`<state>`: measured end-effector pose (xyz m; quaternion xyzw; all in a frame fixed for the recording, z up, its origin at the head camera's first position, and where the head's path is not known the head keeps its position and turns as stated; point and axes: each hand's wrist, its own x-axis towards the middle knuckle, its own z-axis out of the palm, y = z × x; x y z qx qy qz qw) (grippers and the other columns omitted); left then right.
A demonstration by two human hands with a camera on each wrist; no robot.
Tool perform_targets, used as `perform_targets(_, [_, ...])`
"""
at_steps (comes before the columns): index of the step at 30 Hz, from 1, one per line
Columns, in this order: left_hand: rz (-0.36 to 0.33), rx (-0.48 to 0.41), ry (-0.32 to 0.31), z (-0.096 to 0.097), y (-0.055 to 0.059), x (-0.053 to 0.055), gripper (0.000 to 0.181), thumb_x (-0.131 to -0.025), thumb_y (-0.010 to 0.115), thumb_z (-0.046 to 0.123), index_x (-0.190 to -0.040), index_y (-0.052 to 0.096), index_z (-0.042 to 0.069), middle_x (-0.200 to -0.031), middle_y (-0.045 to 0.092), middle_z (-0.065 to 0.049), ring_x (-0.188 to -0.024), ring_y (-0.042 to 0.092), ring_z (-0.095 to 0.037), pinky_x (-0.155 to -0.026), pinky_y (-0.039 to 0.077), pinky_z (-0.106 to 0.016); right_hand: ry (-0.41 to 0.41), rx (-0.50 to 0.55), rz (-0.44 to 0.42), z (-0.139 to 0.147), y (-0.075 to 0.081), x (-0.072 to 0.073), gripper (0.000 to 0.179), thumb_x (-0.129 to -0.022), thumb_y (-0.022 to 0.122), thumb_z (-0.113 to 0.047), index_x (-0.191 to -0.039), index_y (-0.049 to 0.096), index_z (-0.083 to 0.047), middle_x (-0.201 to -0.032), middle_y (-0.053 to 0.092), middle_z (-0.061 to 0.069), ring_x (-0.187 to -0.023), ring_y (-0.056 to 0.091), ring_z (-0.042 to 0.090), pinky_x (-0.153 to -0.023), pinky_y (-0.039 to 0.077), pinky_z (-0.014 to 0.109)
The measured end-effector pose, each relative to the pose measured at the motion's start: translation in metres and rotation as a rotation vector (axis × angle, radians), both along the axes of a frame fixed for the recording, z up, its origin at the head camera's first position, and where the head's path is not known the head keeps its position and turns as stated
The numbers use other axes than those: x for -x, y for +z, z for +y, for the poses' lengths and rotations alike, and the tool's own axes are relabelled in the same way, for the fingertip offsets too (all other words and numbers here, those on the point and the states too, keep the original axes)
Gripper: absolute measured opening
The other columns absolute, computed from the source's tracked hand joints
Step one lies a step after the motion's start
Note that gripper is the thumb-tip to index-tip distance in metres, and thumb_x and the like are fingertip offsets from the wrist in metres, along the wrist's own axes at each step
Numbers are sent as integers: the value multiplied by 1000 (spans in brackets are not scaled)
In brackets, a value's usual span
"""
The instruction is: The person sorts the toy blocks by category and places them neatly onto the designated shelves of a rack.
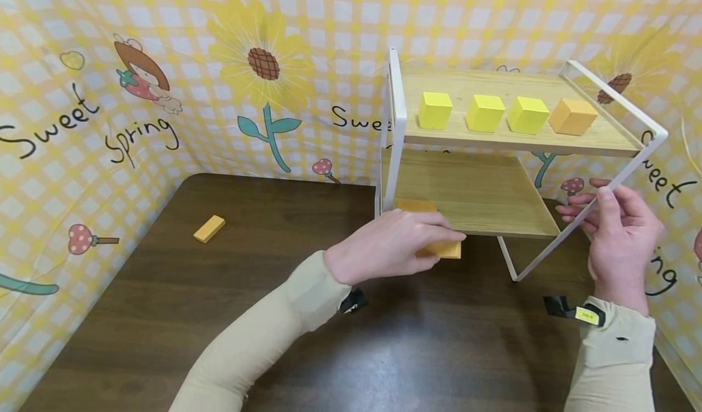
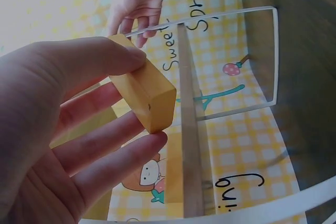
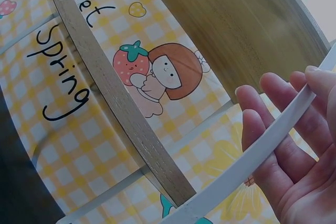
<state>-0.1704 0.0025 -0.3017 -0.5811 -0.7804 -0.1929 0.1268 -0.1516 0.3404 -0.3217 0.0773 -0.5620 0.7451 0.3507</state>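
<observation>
My left hand (image 1: 397, 241) pinches a yellow-orange wooden block (image 2: 152, 95) between thumb and fingers, at the front left of the two-tier rack's lower shelf (image 1: 477, 186). On that shelf, partly behind the hand, lies another orange block (image 1: 417, 205). My right hand (image 1: 625, 229) holds the rack's white metal frame (image 3: 247, 161) at its right side, thumb on the bar and fingers behind it. Three yellow cubes (image 1: 485, 113) and one orange block (image 1: 573, 117) stand in a row along the upper shelf (image 1: 482, 81).
A loose orange block (image 1: 209, 229) lies at the left on the dark wooden table (image 1: 307, 351). Yellow checked cloth (image 1: 181, 10) with printed flowers and words hangs behind and beside the table. The rack's white left upright (image 1: 395, 125) rises near my left hand.
</observation>
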Motion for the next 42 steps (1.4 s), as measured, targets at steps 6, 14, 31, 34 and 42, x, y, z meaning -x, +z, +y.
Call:
perform_targets(6, [-6, -53, -11, 6, 4, 4, 42, -90, 73, 8, -132, 70, 11, -119, 67, 1, -92, 65, -7, -79, 47, -15, -18, -18, -13, -1, 0, -1, 32, -101, 64, -8, -116, 61, 20, -81, 69, 21, -63, 72, 25, -60, 59, 30])
perform_targets(14, [-12, -88, 32, 18, 7, 8, 40, -92, 70, 8, -132, 69, 9, -119, 67, 0, -79, 62, -5, -70, 46, -15, -17, -23, -13, 0, 0, -1, 32, -101, 63, -8, -116, 61, 21, -81, 69, 20, -62, 72, 25, -60, 59, 29])
perform_targets(31, [-66, -12, 116, 40, 15, 30, 42, -95, 68, 12, -136, 67, 10, -127, 66, -3, -106, 63, -11, -84, 46, -16, -11, -32, 0, 0, 0, -1, 33, -101, 63, -8, -116, 61, 21, -81, 69, 20, -63, 73, 25, -61, 60, 30])
perform_targets(34, [-75, -12, 115, 45, 16, 34, 41, -95, 67, 12, -136, 67, 9, -127, 66, -3, -108, 63, -11, -86, 46, -16, -11, -31, -3, 0, 0, -1, 32, -101, 64, -8, -116, 61, 20, -81, 69, 20, -63, 72, 25, -61, 60, 30])
perform_targets(42, [-130, 1, 122, 56, 17, 43, 41, -92, 69, 10, -133, 68, 7, -128, 67, -3, -114, 61, -11, -93, 43, -16, -19, -32, -16, 0, 1, -1, 32, -101, 64, -9, -116, 62, 20, -81, 69, 20, -62, 72, 24, -62, 59, 29])
